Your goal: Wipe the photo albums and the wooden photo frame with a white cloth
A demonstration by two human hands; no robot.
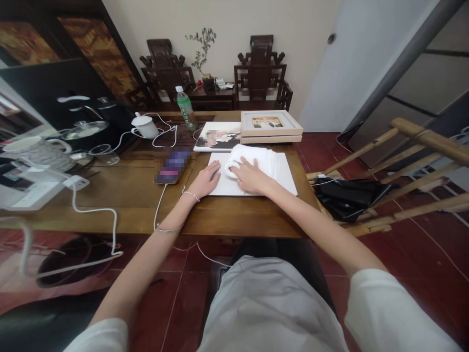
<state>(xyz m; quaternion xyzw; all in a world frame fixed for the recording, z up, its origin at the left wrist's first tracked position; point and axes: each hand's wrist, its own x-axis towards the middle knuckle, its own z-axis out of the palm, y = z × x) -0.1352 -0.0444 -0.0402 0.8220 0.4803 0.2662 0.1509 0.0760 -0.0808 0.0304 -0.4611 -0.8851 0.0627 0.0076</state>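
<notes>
A white board [289, 181] lies flat near the right end of the wooden table. On its left edge rests my left hand [208, 177], fingers stretched out and holding nothing. My right hand [251, 173] presses down on a folded white cloth [258, 154] that sits on the board. Its fingers are spread over the cloth's left part, with some fingertips tucked into the fold. The board's surface under the cloth and hand is hidden.
Behind the board lie a photo print [223, 137] and stacked pale frames [271, 127]. To the left are a phone [172, 167] on a charging cable, a green bottle [186, 108], a lidded white cup [145, 126] and a power strip [36, 188]. A wooden rack [414, 142] stands right.
</notes>
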